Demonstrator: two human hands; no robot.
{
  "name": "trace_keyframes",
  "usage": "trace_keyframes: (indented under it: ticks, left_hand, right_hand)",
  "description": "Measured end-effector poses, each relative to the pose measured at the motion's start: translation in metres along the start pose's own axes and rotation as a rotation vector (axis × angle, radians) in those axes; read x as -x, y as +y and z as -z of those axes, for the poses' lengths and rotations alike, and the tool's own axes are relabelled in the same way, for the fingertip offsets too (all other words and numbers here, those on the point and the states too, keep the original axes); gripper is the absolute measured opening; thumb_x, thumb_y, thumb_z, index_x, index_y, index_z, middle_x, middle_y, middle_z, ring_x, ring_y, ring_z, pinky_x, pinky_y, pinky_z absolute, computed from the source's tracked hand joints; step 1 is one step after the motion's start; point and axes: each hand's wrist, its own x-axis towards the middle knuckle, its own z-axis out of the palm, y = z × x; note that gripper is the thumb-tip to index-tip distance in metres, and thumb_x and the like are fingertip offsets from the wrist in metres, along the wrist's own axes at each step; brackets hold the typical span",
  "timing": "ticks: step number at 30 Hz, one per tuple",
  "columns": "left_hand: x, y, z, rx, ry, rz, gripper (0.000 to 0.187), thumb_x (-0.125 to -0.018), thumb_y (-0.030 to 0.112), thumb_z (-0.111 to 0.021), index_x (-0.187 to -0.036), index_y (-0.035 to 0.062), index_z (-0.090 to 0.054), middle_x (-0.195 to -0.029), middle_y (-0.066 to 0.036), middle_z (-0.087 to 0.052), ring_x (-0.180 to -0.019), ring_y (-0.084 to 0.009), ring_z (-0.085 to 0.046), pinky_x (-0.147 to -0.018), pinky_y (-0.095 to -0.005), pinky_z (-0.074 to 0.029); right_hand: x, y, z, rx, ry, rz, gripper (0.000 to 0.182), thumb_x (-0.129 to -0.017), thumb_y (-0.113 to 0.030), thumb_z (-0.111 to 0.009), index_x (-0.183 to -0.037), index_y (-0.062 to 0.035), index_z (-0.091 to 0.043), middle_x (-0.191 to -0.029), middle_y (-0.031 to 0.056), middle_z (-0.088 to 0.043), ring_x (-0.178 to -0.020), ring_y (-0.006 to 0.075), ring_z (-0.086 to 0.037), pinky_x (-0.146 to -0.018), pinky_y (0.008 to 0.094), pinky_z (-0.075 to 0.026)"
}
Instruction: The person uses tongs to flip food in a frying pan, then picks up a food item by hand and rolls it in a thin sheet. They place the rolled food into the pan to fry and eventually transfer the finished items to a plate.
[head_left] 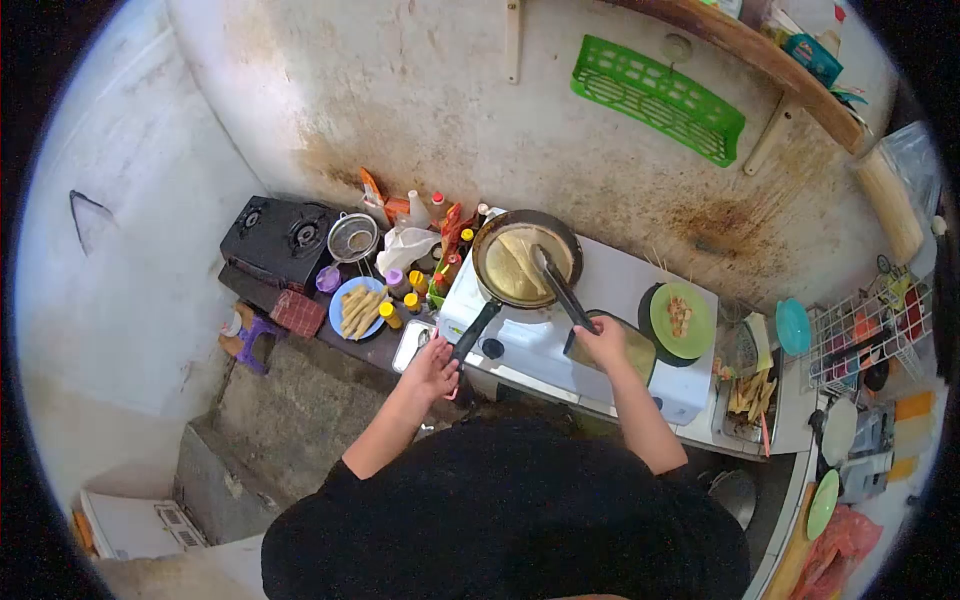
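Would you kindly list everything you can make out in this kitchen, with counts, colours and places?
White stove: one, white, centre
Frying pan: one, dark, on the white stove
Utensil: one, black-handled, right hand to pan
Green plate: one, green, white stove's right
Black stove: one, black, far left
Strainer: one, silvery, beside black stove
Blue plate: one, blue, below strainer
Food sticks: several, pale yellow, on blue plate
Bottles: several, mixed, left of pan
Wall basket: one, green, on wall
Teal bowl: one, teal, right
Smaller items: uncounted, mixed, both sides
Left hand: one, bare, at pan handle
Right hand: one, bare, holding utensil
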Motion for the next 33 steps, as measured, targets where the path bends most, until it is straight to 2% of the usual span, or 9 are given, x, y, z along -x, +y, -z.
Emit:
trace_keyframes:
  ticks: [3, 6, 9, 12, 15, 18, 22, 29, 33]
  left_hand:
    - [-0.008, 0.020, 0.004, 0.020, 0.007, -0.025, 0.020, -0.072, 0.030, -0.063, -0.085, 0.0194, -0.053, -0.082, 0.006, -0.051, -0.075, -0.0148, -0.045, -0.068, -0.0309, -0.035]
    - [-0.027, 0.028, 0.014, 0.037, -0.046, -0.003, 0.019, -0.072, 0.029, -0.063, -0.083, 0.0175, -0.052, -0.078, 0.006, -0.052, -0.072, -0.0142, -0.047, -0.066, -0.0301, -0.036]
    - [-0.040, 0.027, 0.024, 0.078, -0.071, 0.031, 0.017, -0.073, 0.027, -0.063, -0.080, 0.0163, -0.052, -0.076, 0.005, -0.053, -0.070, -0.0142, -0.048, -0.065, -0.0290, -0.036]
    - [-0.021, 0.025, 0.015, 0.097, -0.022, 0.036, 0.015, -0.074, 0.026, -0.063, -0.077, 0.0157, -0.052, -0.074, 0.006, -0.053, -0.068, -0.0136, -0.048, -0.063, -0.0286, -0.036]
    - [-0.020, 0.023, 0.027, 0.087, -0.016, 0.045, 0.015, -0.073, 0.027, -0.063, -0.075, 0.0156, -0.053, -0.073, 0.006, -0.053, -0.069, -0.0131, -0.048, -0.063, -0.0288, -0.036]
    - [-0.021, 0.024, 0.040, 0.072, 0.008, 0.058, 0.014, -0.073, 0.027, -0.062, -0.074, 0.0161, -0.054, -0.072, 0.007, -0.052, -0.070, -0.0129, -0.047, -0.063, -0.0289, -0.036]
    - [-0.019, 0.028, 0.046, 0.081, 0.026, 0.048, 0.012, -0.073, 0.026, -0.062, -0.075, 0.0164, -0.055, -0.071, 0.007, -0.052, -0.069, -0.0127, -0.047, -0.062, -0.0284, -0.036]
    - [-0.015, 0.024, 0.050, 0.119, -0.003, 0.046, 0.011, -0.074, 0.025, -0.062, -0.074, 0.0163, -0.055, -0.069, 0.006, -0.052, -0.066, -0.0124, -0.048, -0.059, -0.0273, -0.037]
    - [-0.010, 0.025, 0.050, 0.109, 0.012, 0.039, 0.013, -0.074, 0.025, -0.062, -0.073, 0.0154, -0.055, -0.067, 0.006, -0.053, -0.065, -0.0124, -0.048, -0.058, -0.0280, -0.038]
  right_hand:
    - [0.007, -0.027, 0.008, 0.301, 0.007, 0.024, 0.042, -0.062, -0.025, -0.069, -0.090, 0.0022, -0.055, -0.084, 0.0166, -0.058, -0.075, 0.0288, -0.057, -0.069, 0.0347, -0.045]
    - [0.017, -0.045, 0.004, 0.431, 0.062, 0.088, 0.039, -0.064, -0.025, -0.066, -0.091, 0.0013, -0.055, -0.088, 0.0192, -0.056, -0.083, 0.0345, -0.054, -0.073, 0.0378, -0.043]
    - [0.021, -0.062, 0.001, 0.568, -0.040, 0.077, 0.041, -0.069, -0.026, -0.063, -0.097, 0.0009, -0.050, -0.094, 0.0180, -0.052, -0.080, 0.0332, -0.055, -0.070, 0.0392, -0.045]
    - [0.025, -0.075, -0.003, 0.631, -0.011, 0.068, 0.039, -0.070, -0.025, -0.062, -0.097, 0.0010, -0.049, -0.091, 0.0177, -0.052, -0.080, 0.0332, -0.055, -0.069, 0.0393, -0.046]
    - [0.029, -0.082, -0.004, 0.664, -0.019, 0.044, 0.040, -0.070, -0.026, -0.062, -0.096, 0.0014, -0.049, -0.093, 0.0182, -0.051, -0.079, 0.0334, -0.055, -0.068, 0.0391, -0.046]
    - [0.037, -0.084, -0.005, 0.674, 0.061, 0.136, 0.039, -0.070, -0.026, -0.062, -0.095, 0.0013, -0.049, -0.094, 0.0185, -0.049, -0.079, 0.0338, -0.055, -0.067, 0.0390, -0.046]
    - [0.042, -0.082, -0.004, 0.693, 0.038, 0.089, 0.040, -0.070, -0.026, -0.062, -0.096, 0.0013, -0.048, -0.094, 0.0186, -0.048, -0.078, 0.0334, -0.054, -0.066, 0.0387, -0.046]
    - [0.052, -0.072, 0.000, 0.640, 0.154, 0.201, 0.043, -0.070, -0.025, -0.062, -0.100, 0.0022, -0.047, -0.094, 0.0183, -0.048, -0.081, 0.0340, -0.053, -0.068, 0.0390, -0.045]
    - [0.056, -0.070, 0.001, 0.652, 0.106, 0.135, 0.043, -0.070, -0.025, -0.062, -0.101, 0.0018, -0.049, -0.094, 0.0182, -0.048, -0.081, 0.0339, -0.053, -0.068, 0.0393, -0.045]
